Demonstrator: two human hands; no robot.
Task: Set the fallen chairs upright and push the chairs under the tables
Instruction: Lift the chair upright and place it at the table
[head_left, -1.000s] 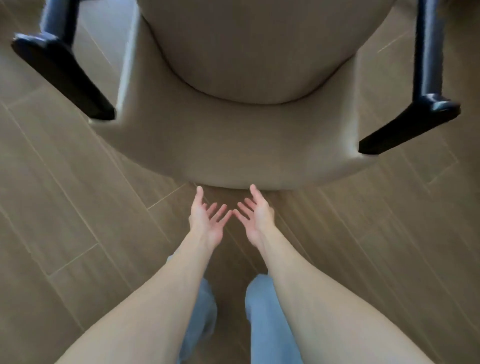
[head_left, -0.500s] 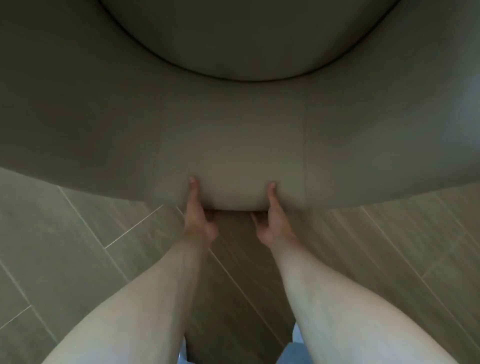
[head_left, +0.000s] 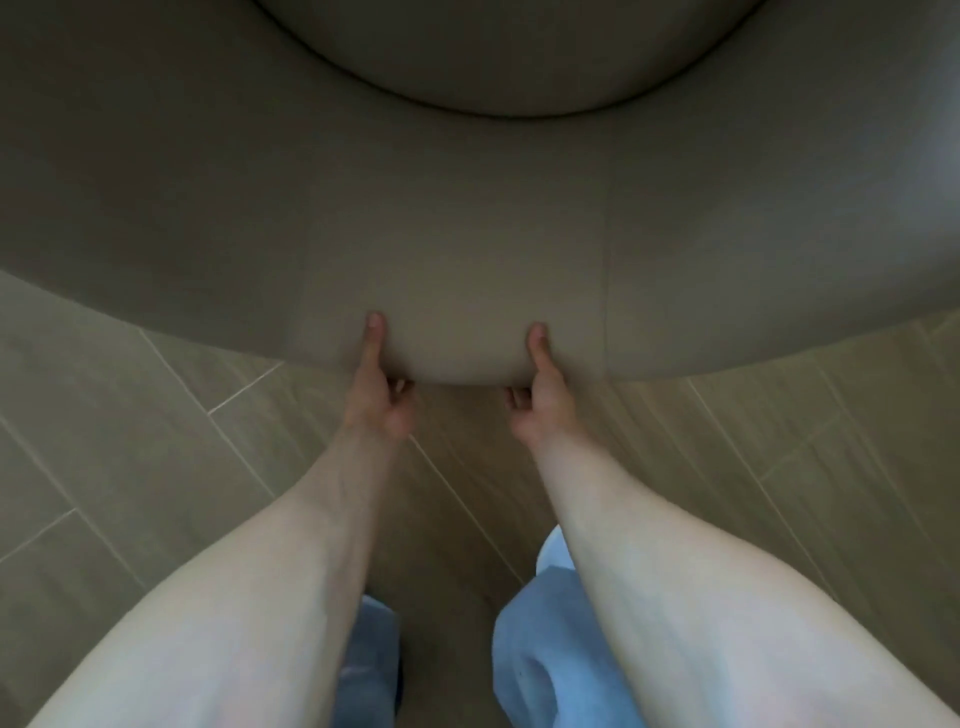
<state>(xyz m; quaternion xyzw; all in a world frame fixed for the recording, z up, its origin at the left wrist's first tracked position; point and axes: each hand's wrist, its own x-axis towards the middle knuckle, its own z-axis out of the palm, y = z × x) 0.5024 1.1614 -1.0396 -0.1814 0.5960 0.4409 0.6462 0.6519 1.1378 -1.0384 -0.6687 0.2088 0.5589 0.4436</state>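
A beige upholstered chair (head_left: 467, 218) fills the whole upper half of the head view, seen from very close. Its curved backrest edge faces me and its legs are out of frame. My left hand (head_left: 382, 387) grips that edge left of centre, thumb on top and fingers curled underneath. My right hand (head_left: 535, 395) grips the same edge a little to the right in the same way. The fingertips of both hands are hidden under the padding.
A wood-look plank floor (head_left: 156, 457) with pale grout lines lies below the chair on both sides. My legs in light blue trousers (head_left: 540, 644) stand at the bottom centre. No table shows.
Both hands went from open, palms up, short of the chair to gripping its backrest edge. The chair now looms much closer and its dark legs have left the view.
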